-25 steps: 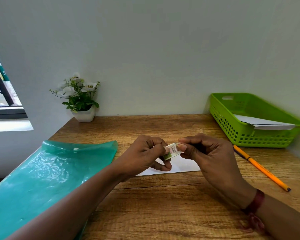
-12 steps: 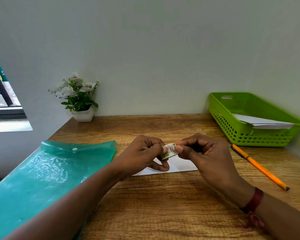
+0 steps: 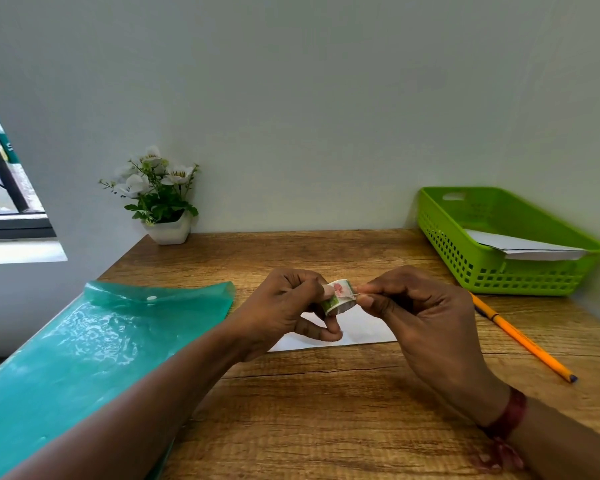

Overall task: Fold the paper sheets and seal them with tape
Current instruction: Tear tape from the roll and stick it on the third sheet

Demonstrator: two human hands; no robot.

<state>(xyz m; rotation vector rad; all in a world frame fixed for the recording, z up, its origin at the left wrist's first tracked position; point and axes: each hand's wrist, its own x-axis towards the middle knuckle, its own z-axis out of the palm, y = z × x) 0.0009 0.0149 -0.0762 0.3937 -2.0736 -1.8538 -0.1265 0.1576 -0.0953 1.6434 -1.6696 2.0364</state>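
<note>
A small patterned tape roll [image 3: 340,296], white with green and pink print, is held above the wooden desk [image 3: 326,410]. My left hand [image 3: 284,310] grips the roll with curled fingers. My right hand [image 3: 420,313] pinches the tape's free end at the roll's right side between thumb and forefinger. A folded white paper sheet [image 3: 361,332] lies flat on the desk beneath both hands, mostly hidden by them.
A green plastic basket [image 3: 471,265] holding white folded sheets [image 3: 523,245] stands at the back right. An orange pencil [image 3: 523,339] lies right of my hands. A teal plastic folder [image 3: 84,358] covers the left side. A potted white flower [image 3: 160,199] stands by the wall.
The tape roll has turned between my fingers, and my right fingertips have shifted on it to pinch its free end. Both hands stay over the paper.
</note>
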